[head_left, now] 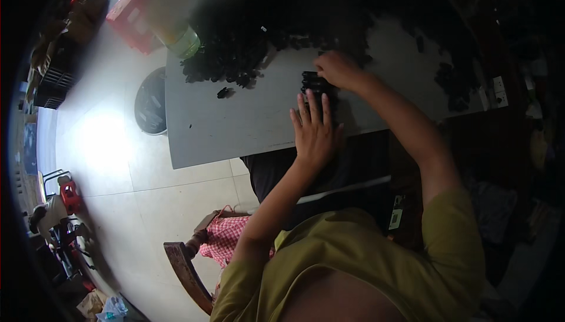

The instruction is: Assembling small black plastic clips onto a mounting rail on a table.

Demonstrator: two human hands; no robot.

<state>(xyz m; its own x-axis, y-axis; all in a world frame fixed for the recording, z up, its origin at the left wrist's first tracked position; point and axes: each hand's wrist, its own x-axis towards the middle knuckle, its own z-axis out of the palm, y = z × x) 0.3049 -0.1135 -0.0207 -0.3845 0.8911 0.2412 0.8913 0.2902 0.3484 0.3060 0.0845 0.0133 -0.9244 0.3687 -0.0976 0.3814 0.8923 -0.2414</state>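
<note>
A short row of small black parts (312, 80) lies on the grey table (235, 122), lined up in front of me. My left hand (315, 128) rests flat with its fingers stretched out, fingertips on the near end of the row. At the row's far end, my right hand (338, 70) is closed, its fingers curled in beside the parts. Whatever it grips is too dark and small to make out. Beyond both hands spreads a big heap of loose black pieces (229, 57), and one stray piece (224, 92) lies apart from it.
A clear yellowish container (185, 43) stands at the table's far left, near a pink-red box (130, 22). Left of the table is a round dark bin (152, 101). More black pieces (453, 86) lie at the right. A wooden chair (185, 269) is beside me.
</note>
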